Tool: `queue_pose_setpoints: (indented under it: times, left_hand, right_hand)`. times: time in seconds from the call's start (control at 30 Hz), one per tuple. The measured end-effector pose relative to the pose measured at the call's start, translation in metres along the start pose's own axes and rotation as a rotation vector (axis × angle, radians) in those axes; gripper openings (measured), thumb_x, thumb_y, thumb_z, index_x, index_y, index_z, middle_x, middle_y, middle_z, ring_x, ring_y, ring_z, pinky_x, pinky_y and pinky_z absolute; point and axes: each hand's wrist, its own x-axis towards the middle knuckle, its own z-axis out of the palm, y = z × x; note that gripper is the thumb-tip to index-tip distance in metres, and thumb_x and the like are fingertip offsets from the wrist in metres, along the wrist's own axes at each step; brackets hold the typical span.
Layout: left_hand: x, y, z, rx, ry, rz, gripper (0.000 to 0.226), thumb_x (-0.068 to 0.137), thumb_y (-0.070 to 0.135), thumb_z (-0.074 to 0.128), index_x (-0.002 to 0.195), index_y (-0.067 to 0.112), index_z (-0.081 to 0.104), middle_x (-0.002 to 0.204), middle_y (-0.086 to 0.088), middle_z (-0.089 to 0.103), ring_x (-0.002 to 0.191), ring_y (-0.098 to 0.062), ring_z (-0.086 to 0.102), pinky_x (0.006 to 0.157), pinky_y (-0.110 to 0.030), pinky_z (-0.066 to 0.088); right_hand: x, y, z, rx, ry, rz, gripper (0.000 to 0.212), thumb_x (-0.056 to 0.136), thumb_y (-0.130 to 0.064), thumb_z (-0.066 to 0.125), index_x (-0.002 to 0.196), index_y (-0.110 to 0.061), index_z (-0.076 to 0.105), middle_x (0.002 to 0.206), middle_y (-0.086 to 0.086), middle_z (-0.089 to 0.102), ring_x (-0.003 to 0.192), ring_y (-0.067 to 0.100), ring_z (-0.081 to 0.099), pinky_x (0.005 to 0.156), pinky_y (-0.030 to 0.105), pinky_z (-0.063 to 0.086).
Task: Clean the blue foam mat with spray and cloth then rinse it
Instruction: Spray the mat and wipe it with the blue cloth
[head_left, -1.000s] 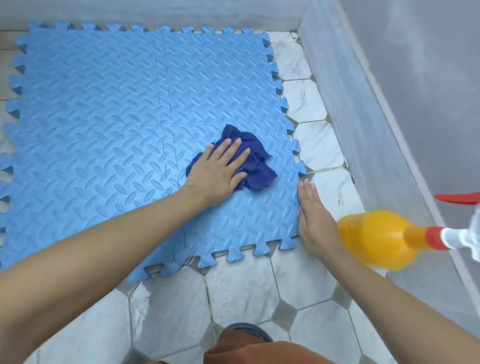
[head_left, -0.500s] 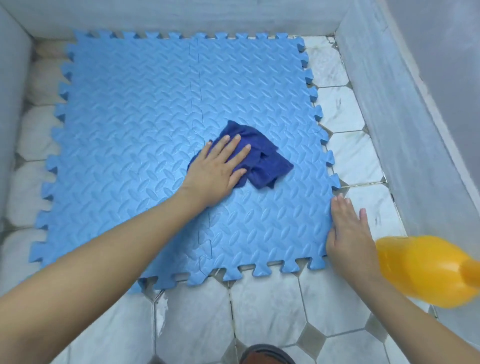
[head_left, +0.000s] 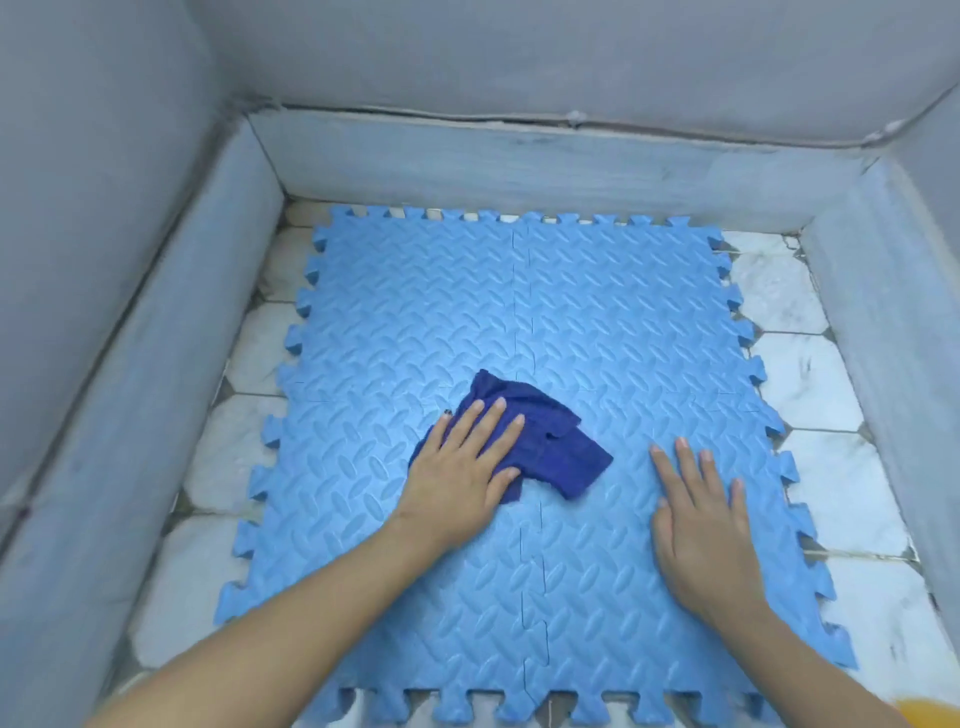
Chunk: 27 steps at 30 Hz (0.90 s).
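The blue foam mat (head_left: 519, 312), made of interlocked ridged tiles with toothed edges, lies flat on the tiled floor. A crumpled dark blue cloth (head_left: 550, 441) rests near its middle. My left hand (head_left: 462, 470) presses flat on the cloth's left part, fingers spread. To the right, my right hand (head_left: 698, 519) lies flat on the bare mat, palm down, holding nothing. Only a sliver of the orange spray bottle (head_left: 927, 714) shows at the bottom right corner.
White marble-look floor tiles (head_left: 810, 374) border the mat on the left, right and near sides. Low grey walls (head_left: 519, 161) close the space at the back and on both sides, close to the mat's edges.
The view has tilted up and left, so the whole mat shows and the bottle has nearly left the frame. My right hand moved from the mat's right edge onto the mat. The left hand stays on the cloth.
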Motion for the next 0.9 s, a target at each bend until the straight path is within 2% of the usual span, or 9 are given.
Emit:
queue_pose_setpoints:
  times: [0.1,0.2,0.3,0.4,0.53,0.6,0.67,0.73,0.9]
  left_hand:
    - [0.005,-0.038,-0.016,-0.037,-0.087,-0.247,0.074,0.092,0.059,-0.010,0.152,0.026,0.019,0.160,-0.001,0.019,0.146,-0.025,0.022,0.116,-0.046,0.022]
    - [0.009,-0.048,-0.016,-0.050,-0.089,-0.214,0.084,0.073,0.065,-0.034,0.147,0.030,-0.013,0.160,0.003,-0.013,0.149,-0.022,-0.007,0.118,-0.040,-0.002]
    - [0.021,-0.054,-0.019,-0.022,-0.112,-0.159,0.087,0.068,0.066,-0.036,0.147,0.032,-0.019,0.157,0.004,-0.022,0.148,-0.022,-0.016,0.114,-0.037,-0.012]
    - [0.021,-0.061,-0.025,-0.006,-0.185,-0.099,0.089,0.066,0.070,-0.034,0.146,0.033,-0.021,0.155,0.002,-0.026,0.144,-0.021,-0.024,0.116,-0.037,-0.010]
    - [0.011,-0.055,-0.039,0.050,-0.325,-0.060,0.102,0.052,0.075,-0.040,0.143,0.031,-0.024,0.158,0.000,-0.023,0.147,-0.024,-0.017,0.119,-0.042,-0.005]
    - [0.018,-0.051,-0.061,0.076,-0.421,-0.057,0.115,0.045,0.077,-0.039,0.148,0.031,-0.017,0.160,-0.001,-0.018,0.148,-0.025,-0.014,0.119,-0.049,-0.003]
    - [0.038,-0.045,-0.105,0.117,-0.449,-0.024,0.116,0.047,0.075,-0.029,0.152,0.031,-0.006,0.161,-0.001,-0.014,0.148,-0.026,-0.013,0.117,-0.056,-0.005]
    - [0.068,-0.037,-0.167,0.177,-0.325,0.011,0.113,0.051,0.072,-0.027,0.153,0.030,-0.003,0.162,-0.003,-0.012,0.149,-0.026,-0.010,0.116,-0.056,-0.005]
    - [0.139,-0.013,-0.335,0.283,0.143,0.022,0.068,0.096,0.059,0.014,0.153,0.025,0.002,0.162,-0.006,-0.004,0.149,-0.026,0.001,0.119,-0.050,0.008]
  right_hand:
    - [0.003,0.008,-0.019,0.040,-0.156,-0.066,0.051,0.102,-0.038,0.020,0.147,-0.044,-0.003,0.157,-0.017,-0.009,0.152,0.019,0.001,0.121,0.048,0.009]
    - [0.006,0.013,-0.039,0.090,-0.338,-0.056,0.061,0.101,-0.048,0.031,0.145,-0.045,-0.011,0.153,-0.019,-0.023,0.148,0.009,-0.017,0.121,0.043,0.000]
    - [0.006,0.007,-0.034,-0.016,-0.289,-0.057,0.069,0.099,-0.055,0.028,0.143,-0.042,-0.024,0.150,-0.015,-0.034,0.139,0.006,-0.027,0.120,0.041,-0.006]
    - [-0.002,0.001,-0.025,-0.029,-0.221,-0.018,0.070,0.100,-0.054,0.026,0.141,-0.040,-0.029,0.150,-0.013,-0.036,0.138,0.006,-0.029,0.120,0.042,-0.008]
    - [-0.019,-0.008,-0.023,-0.067,-0.252,-0.016,0.073,0.099,-0.055,0.025,0.138,-0.037,-0.035,0.154,-0.010,-0.034,0.142,0.008,-0.027,0.121,0.044,-0.004]
    - [-0.013,-0.011,-0.041,-0.106,-0.317,-0.010,0.078,0.097,-0.055,0.030,0.146,-0.034,-0.027,0.160,-0.006,-0.026,0.149,0.013,-0.017,0.121,0.045,0.002]
    - [0.010,-0.020,-0.080,-0.091,-0.373,0.004,0.080,0.095,-0.062,0.032,0.156,-0.026,-0.006,0.165,0.000,-0.009,0.152,0.017,-0.003,0.122,0.045,0.007]
    - [0.045,-0.043,-0.144,-0.054,-0.199,-0.030,0.084,0.090,-0.070,0.024,0.155,-0.019,0.010,0.164,0.004,0.008,0.152,0.018,0.006,0.123,0.042,0.008]
    - [0.114,-0.130,-0.366,0.200,0.776,-0.323,0.060,0.097,-0.031,0.052,0.148,-0.004,0.035,0.158,0.014,0.030,0.149,0.026,0.021,0.121,0.040,0.011]
